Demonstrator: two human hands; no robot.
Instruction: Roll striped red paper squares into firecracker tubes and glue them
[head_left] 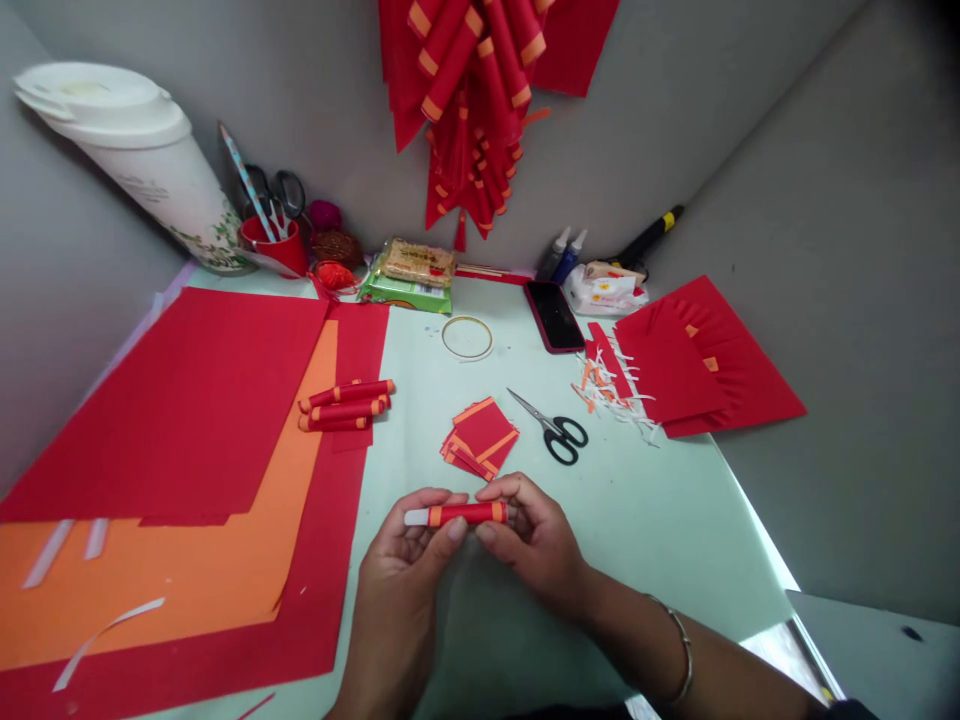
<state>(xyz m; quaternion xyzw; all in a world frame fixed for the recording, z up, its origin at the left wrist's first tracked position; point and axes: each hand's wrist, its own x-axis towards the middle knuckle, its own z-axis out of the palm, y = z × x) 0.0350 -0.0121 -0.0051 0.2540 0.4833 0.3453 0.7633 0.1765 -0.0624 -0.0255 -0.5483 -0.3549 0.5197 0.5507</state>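
Note:
Between my hands, near the front of the pale green table, is a red paper roll with orange bands at both ends, lying level. A whitish stick or tube end pokes out at its left. My left hand grips the left part, thumb on the near side. My right hand pinches the right end with thumb and fingers. Just beyond them lies a small stack of red cards with orange strips. Black-handled scissors lie open to the right of the stack. Several finished rolls are piled at the left.
Large red sheets and an orange sheet cover the left side. A phone, a ring and paper scraps lie farther back. A white cup stands back left; red paper decorations hang at the back wall.

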